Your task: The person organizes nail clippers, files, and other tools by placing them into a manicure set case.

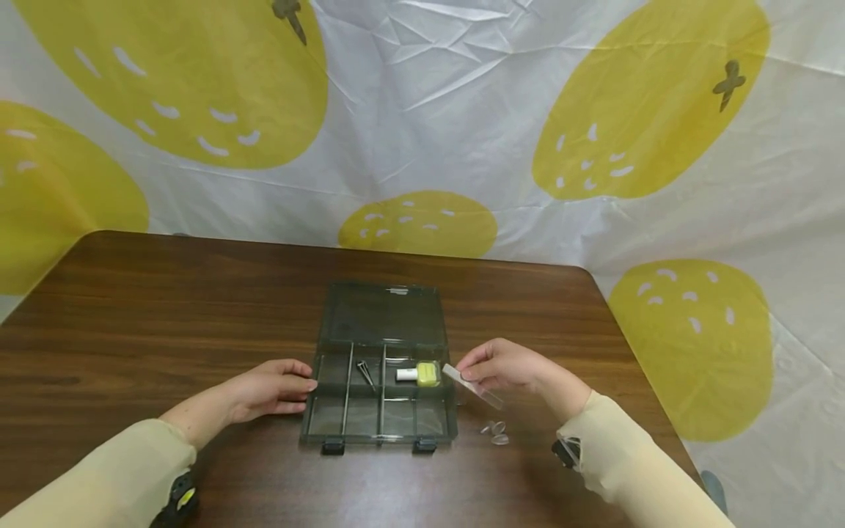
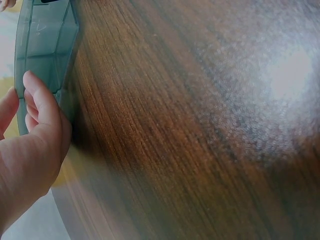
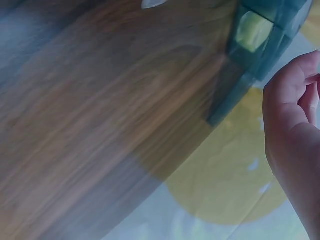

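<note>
- Nearest, just below the right hand (image 1: 505,367), small clear pieces (image 1: 495,433) lie loose on the wooden table (image 1: 165,323).
- The right hand pinches a clear flat strip (image 1: 472,386) beside the box's right edge, fingers closed on it.
- The left hand (image 1: 273,389) rests against the left wall of the compartment box (image 1: 379,418), fingers fairly straight, steadying it.
- Between the hands, the box lies open: a dark pointed tool (image 1: 365,372) and a white-and-yellow item (image 1: 419,375) already sit in compartments; the strip and clear pieces seemingly remain outside.
- Beyond, its lid (image 1: 383,314) lies back.
</note>
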Action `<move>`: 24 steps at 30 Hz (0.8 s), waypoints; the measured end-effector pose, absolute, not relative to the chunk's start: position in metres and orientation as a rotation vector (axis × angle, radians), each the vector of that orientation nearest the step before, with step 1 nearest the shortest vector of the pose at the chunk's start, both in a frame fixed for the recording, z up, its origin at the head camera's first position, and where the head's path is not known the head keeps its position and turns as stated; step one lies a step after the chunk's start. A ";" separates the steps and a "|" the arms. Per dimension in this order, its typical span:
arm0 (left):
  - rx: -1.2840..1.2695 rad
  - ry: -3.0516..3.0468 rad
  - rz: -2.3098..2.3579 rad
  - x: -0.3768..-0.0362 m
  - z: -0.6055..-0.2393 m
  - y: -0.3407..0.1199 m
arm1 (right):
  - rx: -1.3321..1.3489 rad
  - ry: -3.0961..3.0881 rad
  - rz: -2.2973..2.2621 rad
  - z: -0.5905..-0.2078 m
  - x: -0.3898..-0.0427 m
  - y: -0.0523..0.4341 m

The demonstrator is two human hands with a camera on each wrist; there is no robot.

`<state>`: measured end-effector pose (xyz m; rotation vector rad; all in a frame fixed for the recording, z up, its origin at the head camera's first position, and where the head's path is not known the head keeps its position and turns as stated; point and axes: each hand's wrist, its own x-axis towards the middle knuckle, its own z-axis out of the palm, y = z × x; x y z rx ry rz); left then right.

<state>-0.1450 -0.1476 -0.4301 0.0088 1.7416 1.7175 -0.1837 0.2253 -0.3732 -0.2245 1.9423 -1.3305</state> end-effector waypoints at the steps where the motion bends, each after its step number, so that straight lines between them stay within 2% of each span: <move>1: 0.009 1.743 1.717 -0.145 -0.430 -0.148 | -0.226 1.944 -1.325 -0.373 -0.184 0.221; 11: 0.000 1.748 1.714 -0.144 -0.431 -0.148 | -0.319 1.984 -1.231 -0.367 -0.185 0.185; 24: -0.002 1.750 1.710 -0.145 -0.429 -0.147 | -0.360 2.030 -1.122 -0.382 -0.180 0.164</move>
